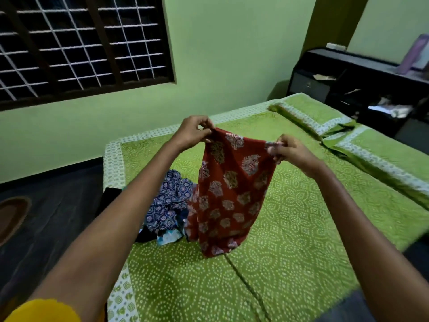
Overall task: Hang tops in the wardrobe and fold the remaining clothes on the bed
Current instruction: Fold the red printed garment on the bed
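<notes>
The walls are painted light green, and a big window with dark wooden bars and a white grid sits on the left — it is dark outside. The floor is dark, with a brown mat lying at the left edge. On the right stands a black shelf unit with papers and small things on it — the light in the room is soft and dim.

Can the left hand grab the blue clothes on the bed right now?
Probably not yet. The left hand is busy pinching the top edge of the red garment. The blue clothes lie uncovered just below it, so once it lets go, the way looks free.
</notes>
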The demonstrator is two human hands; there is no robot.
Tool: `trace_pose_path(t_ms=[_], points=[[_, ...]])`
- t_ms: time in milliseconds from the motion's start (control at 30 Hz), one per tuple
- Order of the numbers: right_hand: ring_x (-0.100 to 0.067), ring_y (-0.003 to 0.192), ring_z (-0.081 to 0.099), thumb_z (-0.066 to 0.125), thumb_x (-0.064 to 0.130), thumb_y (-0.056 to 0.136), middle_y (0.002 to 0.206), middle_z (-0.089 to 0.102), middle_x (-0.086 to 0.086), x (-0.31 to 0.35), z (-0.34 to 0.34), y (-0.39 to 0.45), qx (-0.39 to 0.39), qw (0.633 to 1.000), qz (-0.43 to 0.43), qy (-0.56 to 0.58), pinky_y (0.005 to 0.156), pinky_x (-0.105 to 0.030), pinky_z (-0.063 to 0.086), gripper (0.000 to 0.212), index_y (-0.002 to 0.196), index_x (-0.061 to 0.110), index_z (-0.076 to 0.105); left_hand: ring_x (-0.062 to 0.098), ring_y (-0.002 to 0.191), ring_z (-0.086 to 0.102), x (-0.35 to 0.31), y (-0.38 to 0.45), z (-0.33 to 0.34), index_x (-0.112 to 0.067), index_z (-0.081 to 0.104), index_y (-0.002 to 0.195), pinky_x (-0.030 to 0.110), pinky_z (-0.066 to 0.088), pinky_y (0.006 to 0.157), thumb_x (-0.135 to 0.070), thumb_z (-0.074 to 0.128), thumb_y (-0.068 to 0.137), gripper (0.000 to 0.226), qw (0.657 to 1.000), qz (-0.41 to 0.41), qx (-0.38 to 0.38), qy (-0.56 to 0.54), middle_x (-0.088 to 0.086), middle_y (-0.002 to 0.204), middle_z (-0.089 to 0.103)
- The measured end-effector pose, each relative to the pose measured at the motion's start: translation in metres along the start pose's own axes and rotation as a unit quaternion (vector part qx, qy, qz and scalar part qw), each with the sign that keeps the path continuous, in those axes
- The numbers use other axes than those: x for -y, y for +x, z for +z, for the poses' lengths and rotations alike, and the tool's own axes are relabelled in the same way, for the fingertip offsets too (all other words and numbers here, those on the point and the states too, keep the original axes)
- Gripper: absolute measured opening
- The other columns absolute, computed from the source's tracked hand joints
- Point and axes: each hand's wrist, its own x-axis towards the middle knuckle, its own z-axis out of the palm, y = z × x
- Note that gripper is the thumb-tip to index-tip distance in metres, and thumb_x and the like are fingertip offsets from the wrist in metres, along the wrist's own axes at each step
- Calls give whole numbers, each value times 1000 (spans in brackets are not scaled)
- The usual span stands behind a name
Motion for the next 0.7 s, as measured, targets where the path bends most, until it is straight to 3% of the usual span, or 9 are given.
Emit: trace_pose_path(t_ms=[133, 200, 233, 267, 367, 467, 533, 567, 700], points=[[-12, 67, 51, 76, -2, 72, 78, 54, -3, -16, -24, -3, -34, 986, -2, -164, 57, -25, 43, 45, 104, 14, 49, 29, 98, 60, 4, 16, 31, -12, 59, 106, 34, 55, 84, 3, 53, 90, 23, 999, 13, 22, 34, 10, 105, 54], [-16, 66, 52, 73, 0, 77, 75, 56, -5, -21, -40, 8, -41, 974, -1, -221, 54, -24, 39, 24, 95, 10, 60, 22, 86, 60, -5, 25, 50, -11, 53, 126, 26, 52, 77, 0, 48, 94, 34, 996, 15, 32, 76, 6, 111, 50], [-18, 60, 52, 69, 3, 82, 69, 55, -6, -22, -47, 15, -36, 970, 9, -242, 49, -24, 39, 9, 83, 8, 61, 18, 77, 61, -9, 30, 60, -7, 53, 126, 20, 52, 69, -1, 46, 96, 32, 996, 10, 36, 85, 6, 115, 50], [-18, 52, 53, 63, 6, 87, 64, 56, -8, -26, -57, 24, -33, 970, 28, -240, 44, -24, 41, 10, 78, 7, 60, 14, 69, 61, -13, 39, 73, -3, 55, 120, 18, 52, 62, -1, 43, 97, 26, 996, 0, 41, 82, 12, 119, 53], [-22, 42, 63, 44, 11, 99, 83, 62, -27, -39, -77, 48, -8, 987, 141, -73, 39, -27, 53, 13, 106, 3, 51, 19, 66, 67, -12, 69, 112, 1, 49, 115, 26, 56, 60, -3, 33, 101, 22, 993, -99, 67, 0, 29, 133, 45], [-38, 67, 69, 31, 8, 103, 107, 53, -31, -64, -95, 71, 0, 976, 193, 97, 48, -37, 57, 24, 123, 0, 40, 24, 69, 71, -2, 104, 161, 2, 32, 138, 28, 59, 63, -5, 28, 102, 37, 966, -203, 70, -148, 30, 145, 29], [-45, 94, 64, 29, 8, 103, 115, 56, -26, -90, -107, 94, -23, 976, 182, 116, 60, -41, 54, 20, 112, 5, 47, 35, 92, 66, 5, 128, 195, 1, 29, 141, 36, 56, 77, -4, 27, 102, 39, 949, -233, 45, -207, 26, 140, 36], [-41, 95, 64, 30, 8, 102, 115, 59, -22, -102, -113, 106, -38, 978, 171, 114, 66, -38, 51, 22, 103, 11, 51, 36, 99, 61, 9, 141, 211, 0, 34, 136, 38, 51, 82, -4, 27, 102, 36, 946, -234, 28, -221, 23, 132, 43], [-27, 95, 66, 36, 9, 98, 109, 67, -14, -156, -144, 167, -108, 980, 142, 86, 84, -41, 52, 26, 94, 18, 60, 23, 90, 52, 24, 199, 271, -12, 50, 104, 33, 42, 80, -9, 32, 100, 19, 962, -210, -37, -171, 14, 106, 57]])
